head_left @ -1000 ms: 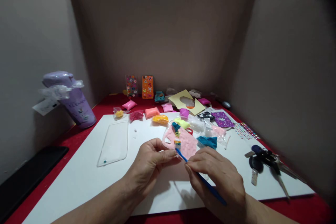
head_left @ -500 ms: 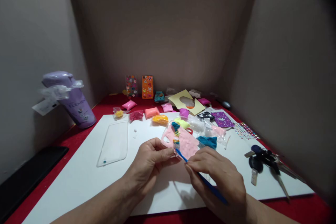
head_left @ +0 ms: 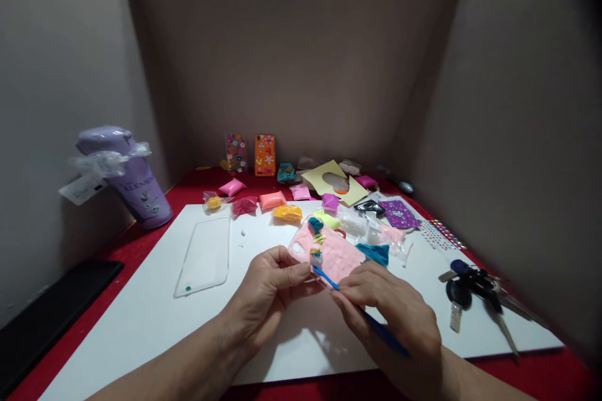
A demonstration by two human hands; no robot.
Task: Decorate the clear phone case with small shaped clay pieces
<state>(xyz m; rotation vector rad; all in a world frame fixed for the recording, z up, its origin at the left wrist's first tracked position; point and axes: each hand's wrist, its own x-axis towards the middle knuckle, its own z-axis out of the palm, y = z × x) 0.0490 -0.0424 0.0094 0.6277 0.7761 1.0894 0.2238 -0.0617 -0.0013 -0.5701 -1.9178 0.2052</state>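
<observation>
A pink phone case (head_left: 343, 250) is held tilted above the white board (head_left: 141, 326), its near left edge pinched between the thumb and fingers of the left hand (head_left: 270, 288). A blue tool (head_left: 383, 329) is gripped like a pen by the right hand (head_left: 395, 310), its tip set close beside the left thumb (whether the case is actually touched by it cannot quite be told). A row of small coloured pieces, topped by a teal lump (head_left: 315, 224), is borne near the camera hole. A clear phone case (head_left: 205, 257) is laid flat to the left; a teal packet (head_left: 377, 254) is partly hidden behind the pink one.
</observation>
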